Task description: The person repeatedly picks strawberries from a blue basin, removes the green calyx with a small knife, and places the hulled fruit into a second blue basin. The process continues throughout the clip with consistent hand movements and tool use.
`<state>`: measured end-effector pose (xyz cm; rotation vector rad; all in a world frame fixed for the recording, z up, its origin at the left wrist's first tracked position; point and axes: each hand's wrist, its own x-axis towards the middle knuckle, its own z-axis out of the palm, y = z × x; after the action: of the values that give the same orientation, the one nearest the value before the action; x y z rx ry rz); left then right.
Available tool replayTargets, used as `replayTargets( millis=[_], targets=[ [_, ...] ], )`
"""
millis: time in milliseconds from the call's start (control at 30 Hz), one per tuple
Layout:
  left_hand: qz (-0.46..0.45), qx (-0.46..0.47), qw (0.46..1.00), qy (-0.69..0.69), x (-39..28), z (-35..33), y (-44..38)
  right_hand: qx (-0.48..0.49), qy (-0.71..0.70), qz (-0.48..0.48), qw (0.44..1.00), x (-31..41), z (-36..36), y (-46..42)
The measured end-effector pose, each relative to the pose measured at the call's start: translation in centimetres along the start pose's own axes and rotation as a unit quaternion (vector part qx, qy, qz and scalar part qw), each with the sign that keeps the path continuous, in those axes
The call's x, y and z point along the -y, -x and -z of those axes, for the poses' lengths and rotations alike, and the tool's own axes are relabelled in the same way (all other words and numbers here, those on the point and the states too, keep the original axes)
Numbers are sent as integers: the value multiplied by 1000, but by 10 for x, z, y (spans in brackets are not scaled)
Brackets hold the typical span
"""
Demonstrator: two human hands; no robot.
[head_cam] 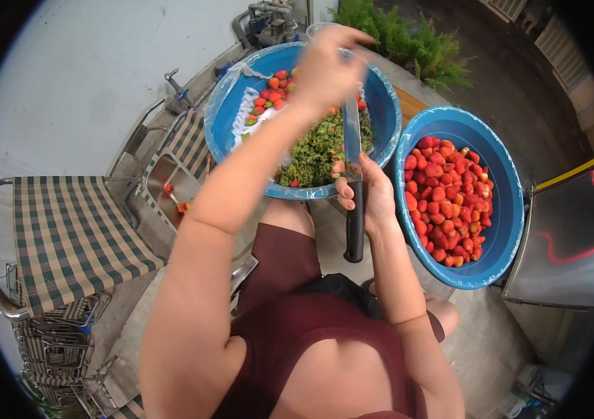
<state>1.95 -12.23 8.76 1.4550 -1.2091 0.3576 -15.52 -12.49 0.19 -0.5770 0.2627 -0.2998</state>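
Note:
My right hand [378, 194] grips a large knife by its black handle [354, 225], with the blade [351, 125] pointing away from me. The blade passes over a round blue basin [218, 123] lined with clear plastic. Inside that basin lie whole strawberries [274, 96] at the far side and a heap of green strawberry tops [323, 149] nearer me. My left hand [331, 68], blurred by motion, is above the basin's far rim with bent fingers; whether it holds anything cannot be told. A second blue basin [504, 209] at right contains many hulled red strawberries [449, 199].
A checked folding chair [82, 235] stands at left, near a metal tray [163, 175] with red bits. More stacked chairs [56, 351] are behind it. Pipes and a pump [271, 23] line the wall. Green plants [407, 42] grow beyond the basins; a metal panel [559, 241] is at right.

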Motion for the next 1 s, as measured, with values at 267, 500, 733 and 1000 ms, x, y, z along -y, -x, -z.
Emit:
replayTargets(
  millis=[267, 500, 733, 1000],
  targets=[
    [333, 210, 824, -408, 179, 63, 36, 4, 22, 22, 1000, -5, -1, 0],
    [68, 230, 861, -449, 221, 40, 47, 0, 25, 16, 1000, -3, -5, 1],
    [155, 186, 907, -344, 198, 41, 30, 17, 39, 18, 999, -1, -6, 4],
    [354, 131, 878, 293, 45, 64, 90, 28, 100, 2, 995, 0, -6, 2]
  ],
)
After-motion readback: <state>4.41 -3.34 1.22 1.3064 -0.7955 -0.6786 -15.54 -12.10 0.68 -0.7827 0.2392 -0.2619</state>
